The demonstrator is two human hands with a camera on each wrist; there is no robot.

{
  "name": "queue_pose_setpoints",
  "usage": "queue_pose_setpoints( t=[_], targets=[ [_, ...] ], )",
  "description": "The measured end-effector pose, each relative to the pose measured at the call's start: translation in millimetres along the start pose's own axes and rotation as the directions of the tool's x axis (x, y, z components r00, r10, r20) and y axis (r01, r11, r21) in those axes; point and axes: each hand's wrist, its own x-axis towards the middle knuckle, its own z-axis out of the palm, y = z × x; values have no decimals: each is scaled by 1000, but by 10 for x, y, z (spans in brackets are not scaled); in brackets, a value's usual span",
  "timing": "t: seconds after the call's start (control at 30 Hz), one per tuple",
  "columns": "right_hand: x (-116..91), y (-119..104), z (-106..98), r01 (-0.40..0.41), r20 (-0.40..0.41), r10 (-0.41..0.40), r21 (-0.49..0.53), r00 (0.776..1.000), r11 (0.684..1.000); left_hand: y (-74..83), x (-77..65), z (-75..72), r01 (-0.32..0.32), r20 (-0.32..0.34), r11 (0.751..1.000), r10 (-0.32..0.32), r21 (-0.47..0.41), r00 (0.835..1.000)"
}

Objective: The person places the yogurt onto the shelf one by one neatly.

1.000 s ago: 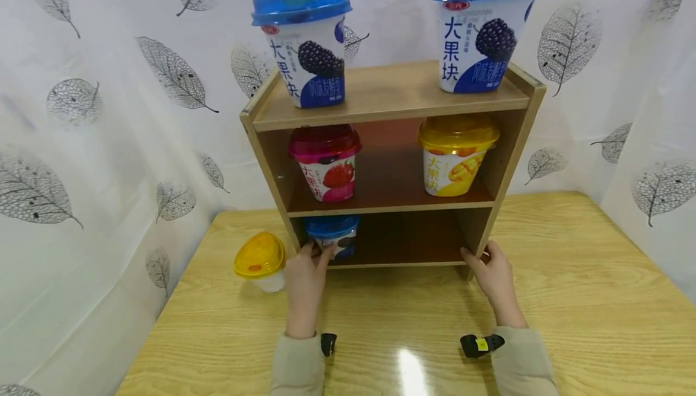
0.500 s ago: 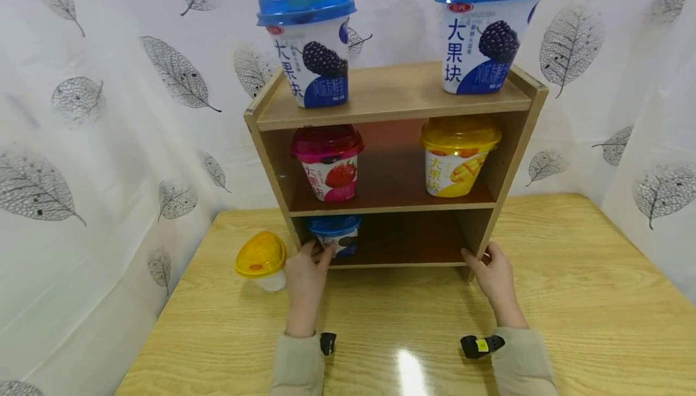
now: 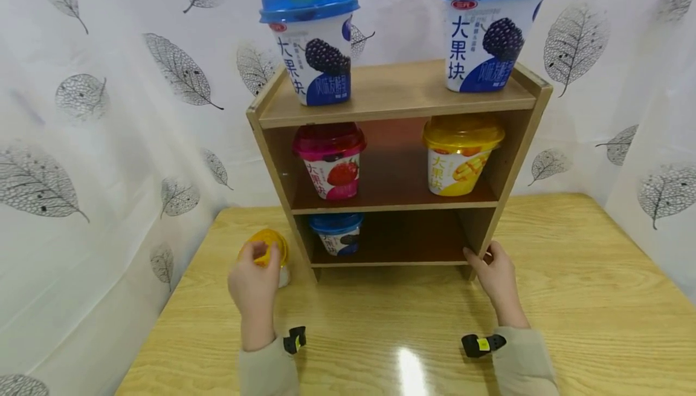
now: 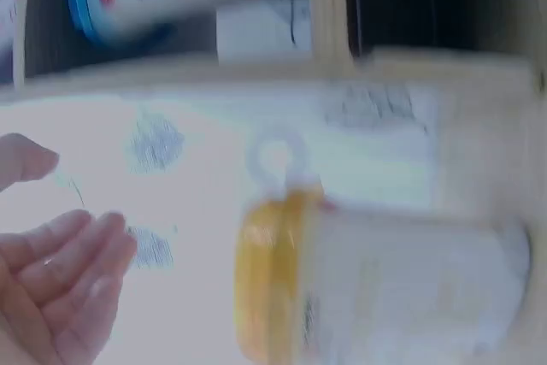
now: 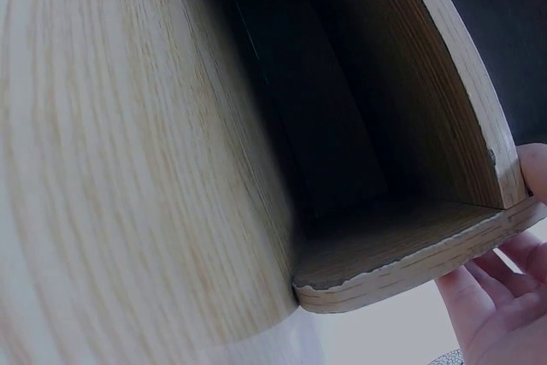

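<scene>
My left hand is left of the wooden shelf, in front of a yellow-lidded yogurt cup that it partly covers. In the left wrist view the fingers are loosely bent with nothing between them and the thumb, apart from the blurred cup. My right hand grips the lower right side of the shelf, thumb inside and fingers outside, as the right wrist view shows on the side panel. A blue-lidded yogurt cup stands at the left of the lowest level.
Two blackberry yogurt cups, one left and one right, stand on the shelf's top. The middle level holds a pink-lidded strawberry cup and a yellow-lidded mango cup. The wooden table meets a leaf-patterned curtain behind.
My left hand has let go of the blue-lidded cup on the lowest level and moved left to the yellow-lidded cup. The right hand stays on the shelf side.
</scene>
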Motion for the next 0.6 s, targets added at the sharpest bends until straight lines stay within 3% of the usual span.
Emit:
queue_pose_setpoints(
  t=[0.13, 0.3, 0.43, 0.6],
  targets=[
    [1, -7, -2, -3, 1, 3, 3, 1000, 1000, -165, 32, -88, 132, -27, 989, -130, 62, 991],
    [2, -7, -6, 3, -5, -3, 3, 1000, 1000, -309, 38, -137, 270, 50, 956, -277, 110, 960],
    [3, -2, -9, 8, -6, -8, -1, 1000, 1000, -387, 29, -99, 300, 165, 943, -322, 145, 932],
    [-1, 0, -4, 6, -3, -7, -6, 1000, 1000, -423, -1, 4, 271, 265, 949, -306, 161, 915]
  ],
)
